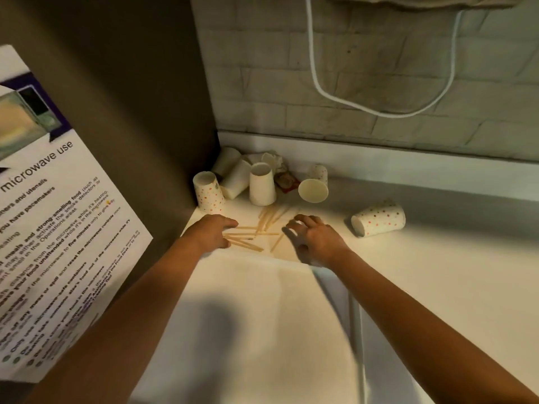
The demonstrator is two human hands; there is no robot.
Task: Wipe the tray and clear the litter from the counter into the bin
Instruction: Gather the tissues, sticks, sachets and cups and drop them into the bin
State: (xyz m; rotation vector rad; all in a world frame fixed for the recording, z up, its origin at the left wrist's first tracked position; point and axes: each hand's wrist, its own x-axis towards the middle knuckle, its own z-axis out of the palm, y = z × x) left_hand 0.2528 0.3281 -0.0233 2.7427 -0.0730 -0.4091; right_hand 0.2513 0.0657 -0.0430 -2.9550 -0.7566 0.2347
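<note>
Lying between both hands' fingers (230,223), wooden stir sticks (256,231) scatter.

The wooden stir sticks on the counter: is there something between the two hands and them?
Nothing visible. The wooden stir sticks lie loose on the counter between the left hand and right hand; the left fingertips already touch some. The paper cups stand behind them, out of the way.

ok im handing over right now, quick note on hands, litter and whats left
Left hand: open, fingers on the wooden stir sticks.
Right hand: open, loosely curled above the counter, holding nothing.
Paper cups tipped and upturned in the corner, with crumpled litter behind; one dotted cup lies to the right.
Nothing cleared yet. Tray and bin out of view.
</note>
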